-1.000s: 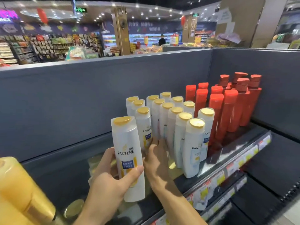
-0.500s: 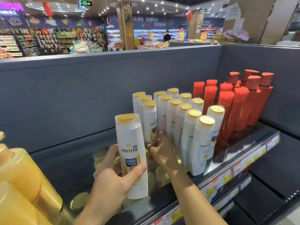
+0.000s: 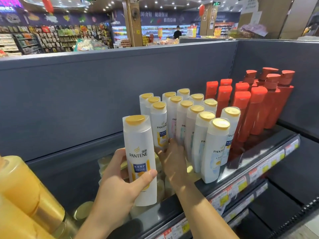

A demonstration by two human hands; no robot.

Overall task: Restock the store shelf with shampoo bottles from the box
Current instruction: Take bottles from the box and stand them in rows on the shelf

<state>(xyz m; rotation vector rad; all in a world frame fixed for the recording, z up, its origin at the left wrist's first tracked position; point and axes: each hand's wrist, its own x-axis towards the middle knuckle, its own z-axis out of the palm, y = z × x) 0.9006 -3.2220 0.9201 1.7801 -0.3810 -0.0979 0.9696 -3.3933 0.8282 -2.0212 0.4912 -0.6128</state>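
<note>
My left hand [image 3: 115, 185] grips a white Pantene shampoo bottle [image 3: 139, 152] with a gold cap, held upright just above the dark shelf [image 3: 186, 202], left of the stocked rows. My right hand [image 3: 174, 161] reaches among the standing white shampoo bottles [image 3: 189, 125], fingers touching the lower part of the front bottle of the left row [image 3: 159, 125]. Whether it grips that bottle is hidden. Several white bottles stand in rows to the right. No box is in view.
Red bottles [image 3: 250, 107] fill the shelf's right end. Large golden bottles [image 3: 22, 192] loom at the near left. A grey back panel [image 3: 86, 94] walls the shelf behind. Price tags [image 3: 241, 183] line the front edge. A lower shelf sits below right. A person stands far off.
The held bottle and my left hand keep their place beside the rows. My right hand has pushed slightly deeper between the standing bottles. The view has shifted a little.
</note>
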